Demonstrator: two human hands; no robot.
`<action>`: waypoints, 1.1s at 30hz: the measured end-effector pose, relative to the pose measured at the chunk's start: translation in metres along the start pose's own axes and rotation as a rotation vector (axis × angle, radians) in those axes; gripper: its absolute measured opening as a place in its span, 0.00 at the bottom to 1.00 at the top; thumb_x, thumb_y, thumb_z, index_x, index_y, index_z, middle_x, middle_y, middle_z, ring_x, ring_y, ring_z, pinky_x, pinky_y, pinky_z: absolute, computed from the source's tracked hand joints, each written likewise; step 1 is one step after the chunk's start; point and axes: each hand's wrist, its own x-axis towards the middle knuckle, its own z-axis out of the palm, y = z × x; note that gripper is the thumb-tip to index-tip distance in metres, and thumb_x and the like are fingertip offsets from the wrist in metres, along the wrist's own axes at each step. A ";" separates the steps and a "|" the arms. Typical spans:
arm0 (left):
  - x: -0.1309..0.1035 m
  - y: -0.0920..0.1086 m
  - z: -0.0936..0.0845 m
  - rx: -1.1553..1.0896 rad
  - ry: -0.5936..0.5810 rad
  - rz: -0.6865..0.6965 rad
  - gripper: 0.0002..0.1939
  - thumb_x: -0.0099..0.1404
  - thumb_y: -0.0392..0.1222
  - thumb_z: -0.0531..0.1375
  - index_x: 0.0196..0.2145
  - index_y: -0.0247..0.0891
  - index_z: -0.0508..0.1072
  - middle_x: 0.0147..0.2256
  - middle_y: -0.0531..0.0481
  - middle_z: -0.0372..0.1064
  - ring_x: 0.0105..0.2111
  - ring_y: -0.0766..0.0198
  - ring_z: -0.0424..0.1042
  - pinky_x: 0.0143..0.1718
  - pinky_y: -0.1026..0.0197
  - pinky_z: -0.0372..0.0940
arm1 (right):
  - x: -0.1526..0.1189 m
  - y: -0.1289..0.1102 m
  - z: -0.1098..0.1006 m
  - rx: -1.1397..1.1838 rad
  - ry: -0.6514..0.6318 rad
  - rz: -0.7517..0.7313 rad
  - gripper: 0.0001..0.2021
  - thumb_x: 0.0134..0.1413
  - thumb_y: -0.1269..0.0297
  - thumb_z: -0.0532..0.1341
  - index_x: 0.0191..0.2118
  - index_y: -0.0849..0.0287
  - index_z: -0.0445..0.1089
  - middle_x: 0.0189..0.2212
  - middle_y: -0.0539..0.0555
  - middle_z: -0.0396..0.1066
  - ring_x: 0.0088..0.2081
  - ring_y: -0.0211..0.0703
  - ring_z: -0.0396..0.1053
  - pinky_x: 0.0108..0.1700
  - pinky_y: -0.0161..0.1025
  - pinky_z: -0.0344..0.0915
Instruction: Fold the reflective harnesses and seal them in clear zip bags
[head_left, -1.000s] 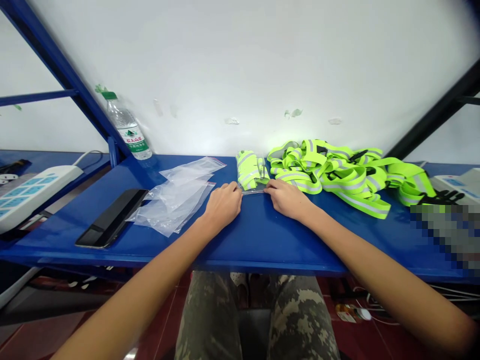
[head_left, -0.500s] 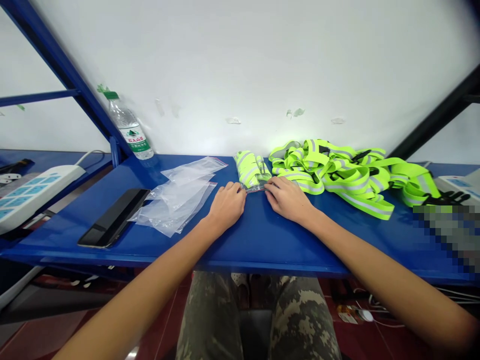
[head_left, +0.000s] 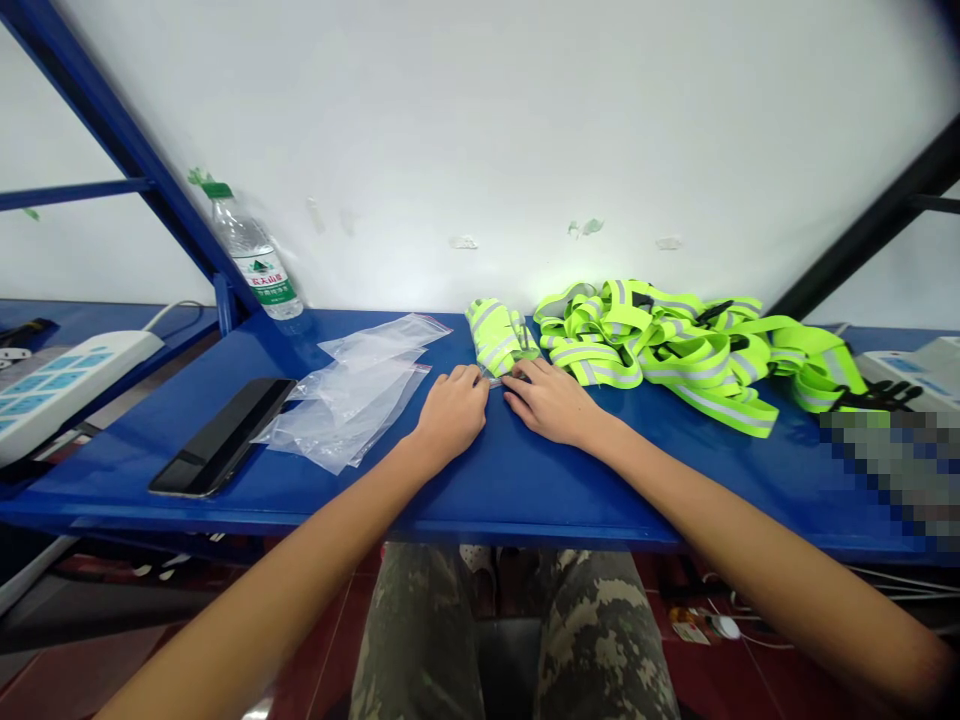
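Observation:
A clear plastic bag [head_left: 498, 338] holding a folded neon-yellow reflective strap lies on the blue table, its open end toward me. My left hand [head_left: 455, 404] pinches the left corner of that end. My right hand [head_left: 549, 398] has its fingers closed on the bag's edge, close beside the left fingertips. Several flat clear zip bags [head_left: 352, 390] overlap to the left of my left hand. Beyond my right hand is a tangled pile of neon-yellow straps [head_left: 694, 355] with grey stripes and black buckles.
A black phone [head_left: 223, 437] lies at the left of the blue table [head_left: 517, 500]. Behind it a water bottle [head_left: 259, 255] leans at the wall. A white power strip [head_left: 71, 385] is at far left. Blue and black frame bars rise at both sides.
My right hand has moved left along the bag's near edge, toward my left hand. The left hand stays at its corner. The view has shifted slightly.

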 end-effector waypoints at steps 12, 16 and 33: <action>0.000 -0.004 0.004 -0.042 0.028 -0.021 0.17 0.69 0.33 0.50 0.52 0.37 0.71 0.50 0.43 0.68 0.49 0.52 0.67 0.45 0.51 0.64 | 0.000 0.001 -0.001 0.065 -0.032 0.035 0.19 0.69 0.60 0.50 0.57 0.58 0.71 0.46 0.61 0.68 0.48 0.51 0.63 0.51 0.45 0.58; -0.001 -0.002 0.004 -0.035 0.030 0.001 0.16 0.69 0.33 0.51 0.51 0.36 0.71 0.51 0.42 0.69 0.50 0.51 0.66 0.45 0.51 0.64 | 0.006 0.003 -0.002 0.086 -0.052 0.054 0.17 0.68 0.60 0.52 0.54 0.58 0.72 0.45 0.60 0.68 0.48 0.51 0.63 0.48 0.44 0.57; -0.003 0.006 -0.002 0.082 0.031 -0.069 0.13 0.69 0.33 0.51 0.43 0.35 0.74 0.47 0.40 0.68 0.47 0.50 0.67 0.44 0.51 0.65 | 0.001 0.003 0.004 0.093 0.052 0.122 0.16 0.62 0.71 0.52 0.48 0.65 0.75 0.47 0.63 0.70 0.49 0.53 0.64 0.52 0.47 0.60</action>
